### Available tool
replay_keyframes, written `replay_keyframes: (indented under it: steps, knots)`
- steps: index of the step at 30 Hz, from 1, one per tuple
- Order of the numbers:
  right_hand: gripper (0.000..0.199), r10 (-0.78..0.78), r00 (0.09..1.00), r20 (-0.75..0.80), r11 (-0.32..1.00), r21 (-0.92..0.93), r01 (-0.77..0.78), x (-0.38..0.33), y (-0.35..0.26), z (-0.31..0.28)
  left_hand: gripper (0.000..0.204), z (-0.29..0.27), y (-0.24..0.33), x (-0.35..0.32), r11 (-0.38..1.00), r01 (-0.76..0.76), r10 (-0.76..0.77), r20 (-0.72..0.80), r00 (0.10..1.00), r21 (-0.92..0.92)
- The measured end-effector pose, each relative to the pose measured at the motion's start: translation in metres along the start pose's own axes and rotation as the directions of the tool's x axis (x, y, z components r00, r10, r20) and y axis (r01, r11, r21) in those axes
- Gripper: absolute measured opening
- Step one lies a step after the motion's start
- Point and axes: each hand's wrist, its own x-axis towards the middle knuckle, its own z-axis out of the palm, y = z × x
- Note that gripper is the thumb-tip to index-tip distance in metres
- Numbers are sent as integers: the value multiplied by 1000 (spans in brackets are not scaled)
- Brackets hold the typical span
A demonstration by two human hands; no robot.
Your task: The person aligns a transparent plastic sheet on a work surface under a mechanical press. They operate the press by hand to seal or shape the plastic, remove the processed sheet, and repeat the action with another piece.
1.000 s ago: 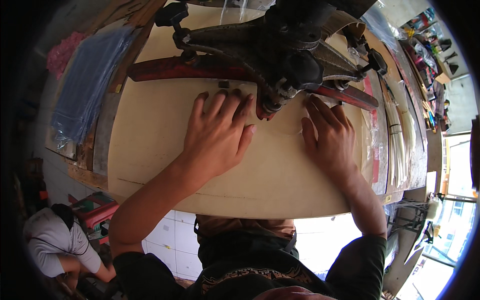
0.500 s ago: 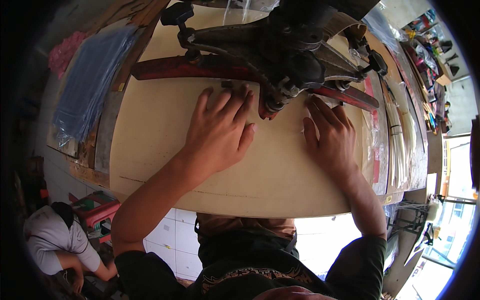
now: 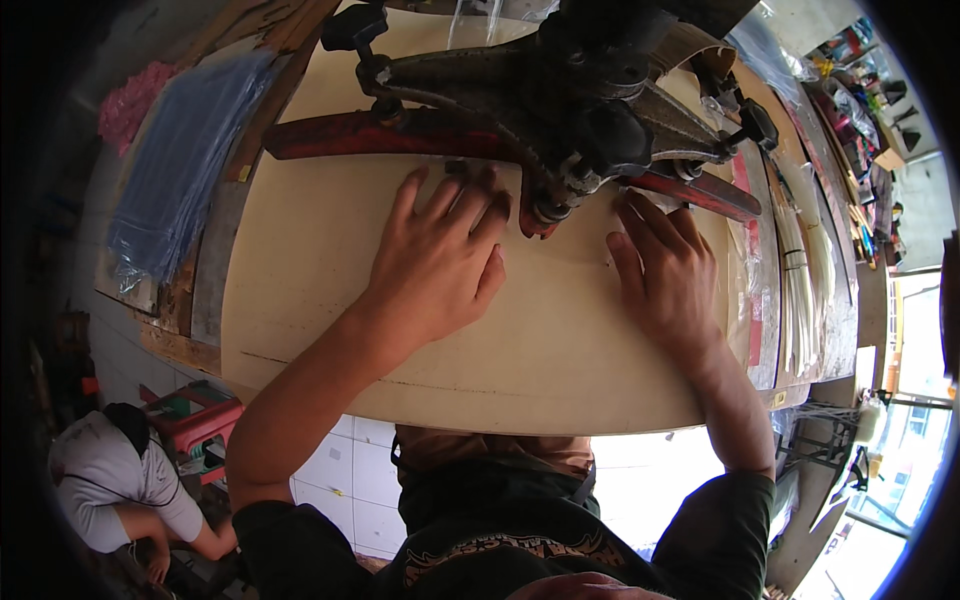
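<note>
Under a dark metal machine head with black knobs, red bars sit low above a tan sheet-covered tabletop. My left hand lies on the tan surface, fingers spread and stretched toward the left red bar. Just beyond its fingertips is a small dark piece, too small to name. My right hand rests right of the central bar, fingers extended and slightly bent, thumb apart. Its fingertips reach the edge of the right red bar, where the machine partly hides what they touch. Neither hand visibly grips anything.
A stack of clear bluish plastic sheets lies at the left, with a pink bundle behind. Pale strips line the right side. Lower left, another person bends beside a red stool.
Both hands stay in nearly the same places. My left thumb has drawn in slightly toward the palm, and the left fingers have shifted a little. The machine looks unchanged.
</note>
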Motion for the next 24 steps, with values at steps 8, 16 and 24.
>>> replay_keyframes:
  steps: [8,16,24]
  knots:
    - [31,50,996,72,999,12,-51,2,-4,-6,40,0,0,0,1000,-22,22,-32,999,20]
    - [33,6,1000,30,1000,-4,-6,0,-1,-2,40,-1,2,0,999,-5,6,-15,1000,34]
    - [32,-6,1000,13,1000,1,6,0,0,-1,45,-4,1,1,998,-7,6,5,1000,63]
